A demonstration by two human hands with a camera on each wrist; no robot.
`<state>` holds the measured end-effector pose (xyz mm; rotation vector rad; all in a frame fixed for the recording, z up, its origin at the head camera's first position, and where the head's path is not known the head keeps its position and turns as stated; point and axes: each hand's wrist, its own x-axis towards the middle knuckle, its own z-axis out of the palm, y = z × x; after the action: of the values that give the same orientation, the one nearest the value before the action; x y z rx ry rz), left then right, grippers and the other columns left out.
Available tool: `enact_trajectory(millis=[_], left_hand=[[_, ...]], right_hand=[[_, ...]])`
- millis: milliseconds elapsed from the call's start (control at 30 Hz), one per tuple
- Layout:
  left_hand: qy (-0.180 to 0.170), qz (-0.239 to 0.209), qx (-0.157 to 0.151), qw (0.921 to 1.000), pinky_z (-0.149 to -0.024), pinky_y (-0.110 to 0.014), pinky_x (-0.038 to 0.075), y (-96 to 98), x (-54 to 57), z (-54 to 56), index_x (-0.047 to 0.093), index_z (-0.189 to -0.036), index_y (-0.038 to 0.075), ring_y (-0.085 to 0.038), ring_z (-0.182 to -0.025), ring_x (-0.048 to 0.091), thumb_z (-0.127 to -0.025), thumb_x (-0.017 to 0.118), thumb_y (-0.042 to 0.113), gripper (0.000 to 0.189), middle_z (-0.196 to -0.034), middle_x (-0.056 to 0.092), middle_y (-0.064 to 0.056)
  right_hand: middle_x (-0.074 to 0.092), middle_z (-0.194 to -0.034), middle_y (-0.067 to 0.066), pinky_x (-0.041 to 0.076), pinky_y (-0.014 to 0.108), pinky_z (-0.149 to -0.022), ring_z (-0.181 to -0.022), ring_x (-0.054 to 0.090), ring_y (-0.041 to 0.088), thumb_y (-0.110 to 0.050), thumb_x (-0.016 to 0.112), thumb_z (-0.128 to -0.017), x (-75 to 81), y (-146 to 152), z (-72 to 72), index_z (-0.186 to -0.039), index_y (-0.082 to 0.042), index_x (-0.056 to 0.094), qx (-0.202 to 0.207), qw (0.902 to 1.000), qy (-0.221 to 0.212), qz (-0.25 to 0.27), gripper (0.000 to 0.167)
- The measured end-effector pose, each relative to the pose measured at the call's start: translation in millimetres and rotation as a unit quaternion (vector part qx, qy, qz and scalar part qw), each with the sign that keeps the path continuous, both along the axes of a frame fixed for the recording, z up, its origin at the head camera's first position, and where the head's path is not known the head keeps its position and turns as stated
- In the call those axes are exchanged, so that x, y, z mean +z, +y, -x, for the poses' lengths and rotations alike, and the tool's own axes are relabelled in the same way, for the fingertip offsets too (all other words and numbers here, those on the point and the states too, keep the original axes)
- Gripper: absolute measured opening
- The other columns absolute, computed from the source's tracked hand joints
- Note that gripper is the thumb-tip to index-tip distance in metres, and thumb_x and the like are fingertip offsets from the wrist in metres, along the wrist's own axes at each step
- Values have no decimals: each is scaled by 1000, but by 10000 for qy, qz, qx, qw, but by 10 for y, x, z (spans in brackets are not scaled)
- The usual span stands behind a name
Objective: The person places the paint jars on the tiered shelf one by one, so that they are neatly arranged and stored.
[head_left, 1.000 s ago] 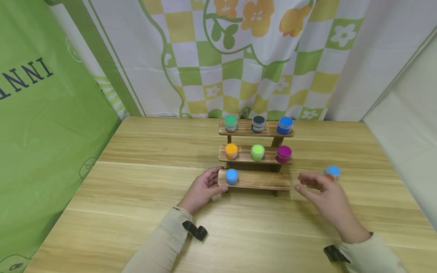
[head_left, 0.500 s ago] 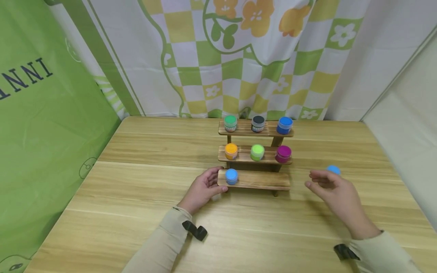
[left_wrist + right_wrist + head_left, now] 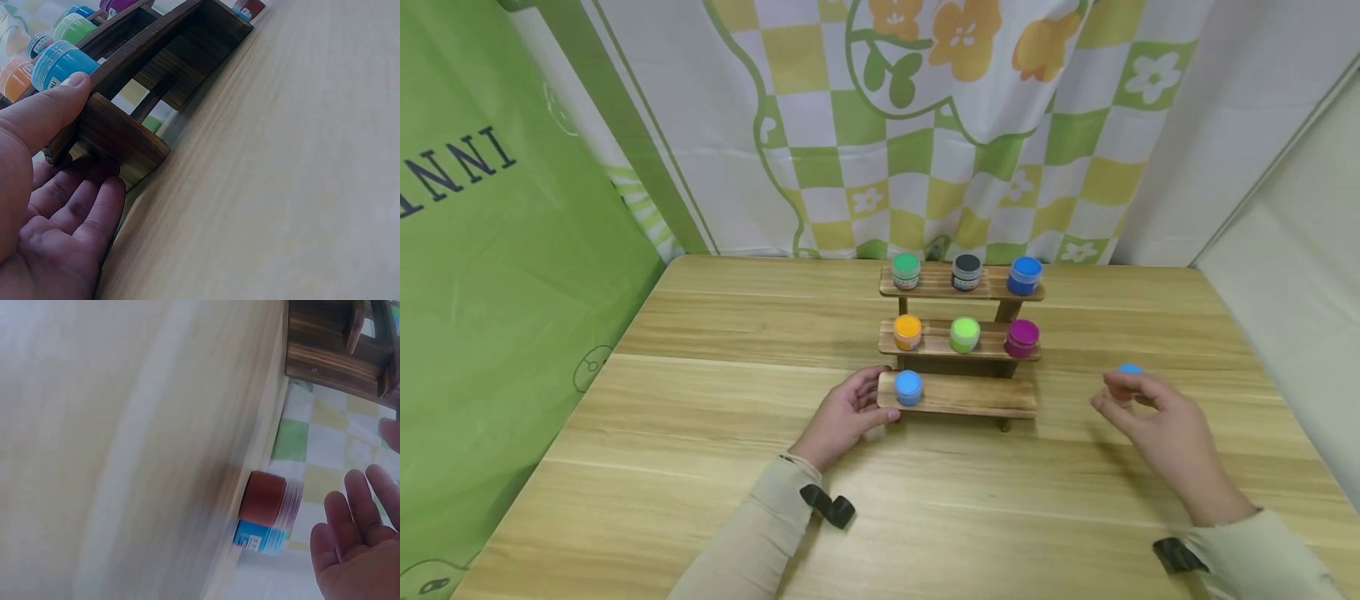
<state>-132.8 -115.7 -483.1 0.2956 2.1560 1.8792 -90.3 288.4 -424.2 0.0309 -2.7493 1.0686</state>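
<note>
My left hand (image 3: 838, 423) holds the left end of the lowest tier of a three-tier wooden display stand (image 3: 981, 398). In the left wrist view its thumb (image 3: 62, 103) lies on the tier's edge, fingers under the end. Beside that thumb sits a light blue paint jar (image 3: 908, 388). To the right of the stand, my right hand (image 3: 1176, 437) hovers with fingers spread around a red-brown paint jar (image 3: 262, 499), which it partly hides in the head view. The right wrist view shows a gap between fingers and jar. Behind stands another blue jar (image 3: 1130, 368).
Orange (image 3: 907, 332), lime green (image 3: 965, 335) and purple (image 3: 1022, 338) jars stand on the middle tier. Green (image 3: 906, 272), black (image 3: 966, 272) and blue (image 3: 1024, 276) jars occupy the top one. A patterned curtain (image 3: 857, 183) hangs behind the wooden table (image 3: 760, 333).
My right hand has moved to the right, away from the stand's end and over to the red-brown jar. The left hand keeps its place on the stand.
</note>
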Motion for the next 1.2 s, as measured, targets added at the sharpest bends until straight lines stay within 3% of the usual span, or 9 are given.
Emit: enact_trajectory(millis=[133,300,367,500,600,833,933,1100,1200], left_hand=[[1,6,-5,10000,-109,-37,46,-1,-3,3,45,-148,7,-27,-130,55,-87,80,15,71,-144,55,-13],[4,48,1,10000,-111,-39,44,3,5,-4,45,-148,7,-27,-131,54,-87,80,16,71,-145,54,-13],[5,68,8,10000,-112,-40,43,4,7,-7,45,-148,8,-27,-131,54,-87,80,17,71,-145,54,-13],[0,83,9,10000,-112,-40,43,5,11,-10,45,-148,8,-27,-131,54,-87,80,17,71,-146,53,-14],[-19,78,1,10000,-111,-40,44,5,17,-12,45,-149,8,-28,-131,54,-87,80,17,71,-146,53,-14],[-28,23,-17,10000,-111,-38,44,4,19,-12,44,-149,8,-28,-131,54,-87,80,16,72,-146,53,-14],[-31,4,-18,10000,-110,-38,45,4,17,-13,44,-149,8,-28,-131,54,-87,80,16,72,-145,54,-14],[-36,5,-5,10000,-111,-38,44,4,12,-10,44,-149,8,-28,-131,54,-87,80,15,72,-145,54,-14],[-30,17,-2,10000,-112,-39,43,4,10,-8,44,-149,7,-28,-132,53,-87,80,16,72,-146,53,-14]], right_hand=[[69,-111,14,41,12,-81,-105,52,0,-28,77,-91,-6,45,16,-121,-3,69,-30,9998,164,-86,40],[59,-133,23,50,50,-92,-117,53,44,-37,71,-95,23,107,33,-129,-1,63,14,9992,-388,-61,50],[55,-138,26,47,63,-88,-120,50,50,-40,70,-95,27,131,39,-133,0,60,50,9980,-632,2,56],[54,-138,27,52,33,-86,-118,52,49,-41,70,-95,6,174,58,-137,1,57,128,9969,-770,-48,61],[55,-136,27,43,12,-76,-119,53,46,-40,71,-95,-18,196,80,-132,2,59,207,9975,-664,-147,57],[59,-130,27,41,6,-77,-121,53,45,-36,70,-96,-48,222,115,-125,3,62,337,9977,-529,-274,50],[62,-124,25,47,15,-83,-119,54,43,-37,70,-96,-55,227,127,-126,3,61,334,9971,-602,-318,51],[64,-119,26,51,54,-84,-109,59,44,-40,70,-95,-65,226,145,-129,3,59,250,9953,-874,-348,56],[66,-116,27,52,55,-82,-104,62,43,-40,71,-95,-67,233,153,-130,4,58,276,9943,-956,-385,58]])
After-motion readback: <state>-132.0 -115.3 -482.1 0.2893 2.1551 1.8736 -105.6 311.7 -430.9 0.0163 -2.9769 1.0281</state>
